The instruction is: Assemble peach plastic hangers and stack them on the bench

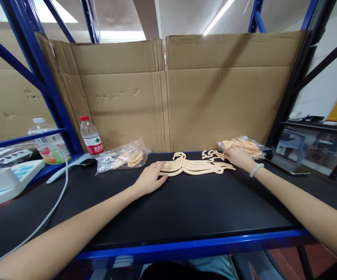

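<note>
A stack of cream plastic hangers (196,166) lies flat on the black shelf top (185,210). My left hand (150,178) rests on the stack's left end, fingers stretched over it. My right hand (238,156), with a white bead bracelet on the wrist, reaches to a pile of more hangers (215,154) spilling from a clear plastic bag (248,146); its fingers curl on one of them.
Another clear bag of hangers (124,157) lies at the left, beside a water bottle (91,137) and a larger drink bottle (49,144). A white cable (56,202) and power strip (5,179) sit far left. Cardboard sheets (168,93) wall the back. Blue rack posts frame both sides.
</note>
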`<state>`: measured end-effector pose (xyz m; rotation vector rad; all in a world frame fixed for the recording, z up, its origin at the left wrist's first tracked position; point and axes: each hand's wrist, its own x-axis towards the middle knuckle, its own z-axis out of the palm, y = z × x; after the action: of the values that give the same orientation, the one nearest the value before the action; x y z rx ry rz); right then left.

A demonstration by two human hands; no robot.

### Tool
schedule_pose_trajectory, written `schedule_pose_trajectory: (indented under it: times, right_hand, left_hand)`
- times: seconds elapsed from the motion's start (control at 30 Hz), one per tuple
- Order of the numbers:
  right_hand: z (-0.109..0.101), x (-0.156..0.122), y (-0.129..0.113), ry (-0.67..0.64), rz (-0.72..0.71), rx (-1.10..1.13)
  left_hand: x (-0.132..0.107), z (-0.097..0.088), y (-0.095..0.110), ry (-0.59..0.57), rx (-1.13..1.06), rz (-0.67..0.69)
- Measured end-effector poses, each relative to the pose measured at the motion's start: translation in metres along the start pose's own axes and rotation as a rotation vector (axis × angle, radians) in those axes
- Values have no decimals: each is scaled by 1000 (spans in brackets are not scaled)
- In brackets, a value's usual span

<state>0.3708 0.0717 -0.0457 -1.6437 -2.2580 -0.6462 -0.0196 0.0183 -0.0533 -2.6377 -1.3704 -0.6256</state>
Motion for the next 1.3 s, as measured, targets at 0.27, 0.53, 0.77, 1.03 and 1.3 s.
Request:
schedule_pose_trajectory:
  times: [0.27,0.53,0.77,1.03,1.3]
  right_hand:
    - [-16,4,-14,275,282,724]
    - [-71,-5,-141,178,123,1455]
    - [-70,-5,-193,119,-82,1478]
    - [-29,1,-143,12,-107,610]
    - [-24,-2,-147,-19,-170,613]
  left_hand:
    - [-1,-13,18,239,-207,51]
    - [-8,-18,71,-51,-1165,-305]
    - [-16,-20,73,143,-1393,-333]
    - [-12,-24,63,243,-1395,-376]
    - [-9,-34,58,303,-1504,-402]
